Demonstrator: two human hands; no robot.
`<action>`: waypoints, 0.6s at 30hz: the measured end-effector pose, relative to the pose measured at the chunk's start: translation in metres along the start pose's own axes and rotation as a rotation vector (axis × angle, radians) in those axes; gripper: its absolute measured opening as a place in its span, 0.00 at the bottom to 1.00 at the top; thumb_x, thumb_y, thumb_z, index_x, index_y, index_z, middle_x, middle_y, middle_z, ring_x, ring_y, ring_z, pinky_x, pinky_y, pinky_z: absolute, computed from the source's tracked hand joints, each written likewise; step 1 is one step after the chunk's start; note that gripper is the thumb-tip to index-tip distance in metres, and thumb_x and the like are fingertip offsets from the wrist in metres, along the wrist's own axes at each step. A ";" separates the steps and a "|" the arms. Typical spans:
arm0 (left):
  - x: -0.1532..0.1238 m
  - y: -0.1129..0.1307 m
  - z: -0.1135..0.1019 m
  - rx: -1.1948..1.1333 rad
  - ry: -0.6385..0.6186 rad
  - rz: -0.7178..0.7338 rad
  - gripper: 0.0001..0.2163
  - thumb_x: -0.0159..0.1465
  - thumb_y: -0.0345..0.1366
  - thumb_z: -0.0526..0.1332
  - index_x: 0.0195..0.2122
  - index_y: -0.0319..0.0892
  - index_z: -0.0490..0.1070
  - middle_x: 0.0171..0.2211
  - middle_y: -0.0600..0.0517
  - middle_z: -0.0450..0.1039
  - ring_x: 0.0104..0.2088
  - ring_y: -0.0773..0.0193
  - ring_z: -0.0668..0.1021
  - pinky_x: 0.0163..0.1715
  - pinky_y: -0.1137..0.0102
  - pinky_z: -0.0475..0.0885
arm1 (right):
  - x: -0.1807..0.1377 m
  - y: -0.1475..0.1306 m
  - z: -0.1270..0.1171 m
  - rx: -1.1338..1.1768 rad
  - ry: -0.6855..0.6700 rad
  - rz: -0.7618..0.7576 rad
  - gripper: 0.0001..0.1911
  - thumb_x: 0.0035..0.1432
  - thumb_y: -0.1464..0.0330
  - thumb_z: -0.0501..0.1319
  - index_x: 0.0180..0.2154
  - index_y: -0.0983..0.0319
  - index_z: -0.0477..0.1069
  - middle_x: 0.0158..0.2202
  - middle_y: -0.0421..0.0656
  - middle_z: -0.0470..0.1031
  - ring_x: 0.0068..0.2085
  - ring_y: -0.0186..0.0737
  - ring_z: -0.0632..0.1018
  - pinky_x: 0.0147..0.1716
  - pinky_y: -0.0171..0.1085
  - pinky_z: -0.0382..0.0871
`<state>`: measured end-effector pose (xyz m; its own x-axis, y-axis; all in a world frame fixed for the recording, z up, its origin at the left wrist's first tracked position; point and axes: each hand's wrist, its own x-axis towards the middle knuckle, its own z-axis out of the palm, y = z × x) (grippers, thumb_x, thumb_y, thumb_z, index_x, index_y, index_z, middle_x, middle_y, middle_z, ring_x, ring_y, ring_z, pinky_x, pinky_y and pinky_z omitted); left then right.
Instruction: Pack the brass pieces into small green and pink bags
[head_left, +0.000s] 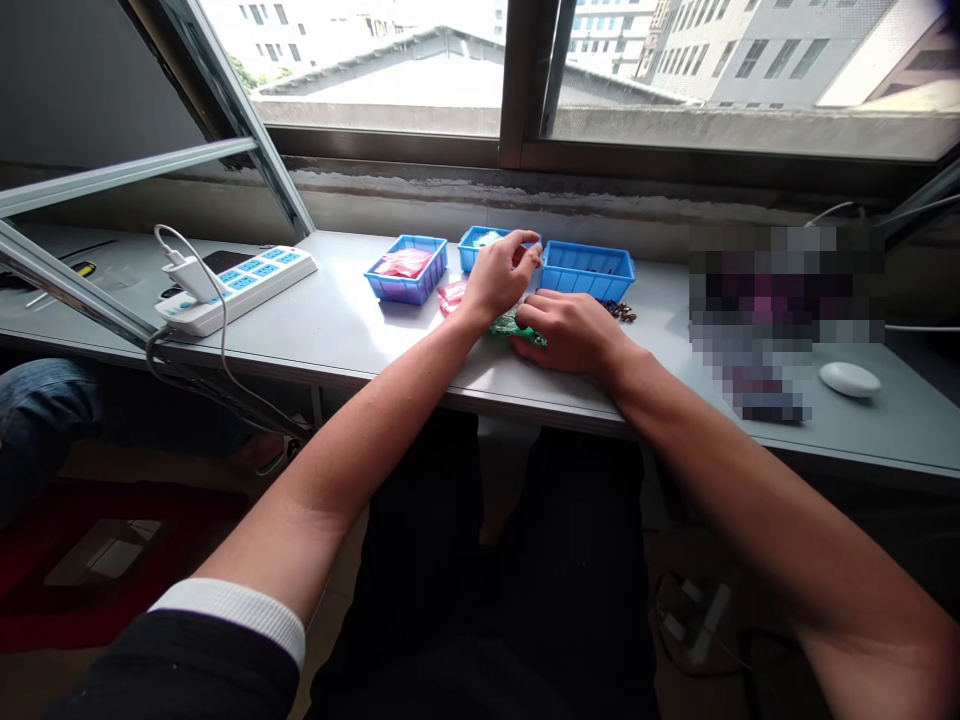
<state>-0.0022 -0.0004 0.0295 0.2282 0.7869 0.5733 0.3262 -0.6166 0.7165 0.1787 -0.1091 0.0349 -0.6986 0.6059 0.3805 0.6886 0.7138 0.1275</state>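
Observation:
My left hand reaches over the middle blue bin, fingers curled and tips close together. Anything between those fingertips is too small to make out. Pale packets lie in that bin, partly behind the hand. My right hand rests low over the table with its fingers bent onto a green plastic bag, seemingly gripping its edge. A pink packet lies left of the green bag, partly covered by my left wrist. Small dark pieces are piled just beyond my right hand.
A left blue bin holds pink packets; a right blue bin has a few dark bits. A power strip with cables stands left, by a metal frame. A white mouse lies right, beside a blurred area.

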 end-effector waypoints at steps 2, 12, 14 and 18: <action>0.001 0.000 0.000 -0.023 0.010 -0.006 0.10 0.86 0.32 0.68 0.61 0.45 0.90 0.49 0.46 0.97 0.55 0.49 0.95 0.71 0.56 0.86 | 0.001 -0.003 -0.002 -0.025 0.021 -0.024 0.13 0.85 0.68 0.59 0.50 0.58 0.84 0.54 0.59 0.92 0.56 0.64 0.88 0.51 0.55 0.78; 0.013 -0.006 -0.008 -0.332 -0.023 -0.295 0.29 0.94 0.60 0.53 0.53 0.49 0.89 0.55 0.42 0.97 0.57 0.50 0.97 0.62 0.55 0.91 | -0.001 0.023 0.006 0.211 0.369 0.293 0.11 0.86 0.60 0.56 0.46 0.52 0.74 0.51 0.57 0.89 0.51 0.63 0.87 0.51 0.58 0.79; 0.013 -0.005 -0.011 -0.352 -0.027 -0.319 0.35 0.93 0.66 0.48 0.54 0.48 0.89 0.58 0.41 0.97 0.60 0.50 0.96 0.63 0.55 0.91 | 0.000 0.034 0.011 0.302 0.473 0.374 0.08 0.83 0.60 0.59 0.44 0.50 0.71 0.48 0.54 0.89 0.50 0.62 0.87 0.55 0.59 0.81; 0.010 0.000 -0.015 -0.387 -0.026 -0.278 0.40 0.92 0.69 0.45 0.54 0.45 0.89 0.59 0.38 0.96 0.60 0.49 0.96 0.66 0.56 0.90 | 0.001 0.049 0.015 0.367 0.590 0.512 0.09 0.79 0.59 0.63 0.42 0.49 0.69 0.44 0.51 0.86 0.45 0.58 0.85 0.53 0.58 0.82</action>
<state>-0.0143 0.0070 0.0407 0.2050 0.9207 0.3321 0.0135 -0.3419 0.9396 0.2089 -0.0689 0.0279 -0.0338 0.6751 0.7370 0.7136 0.5326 -0.4551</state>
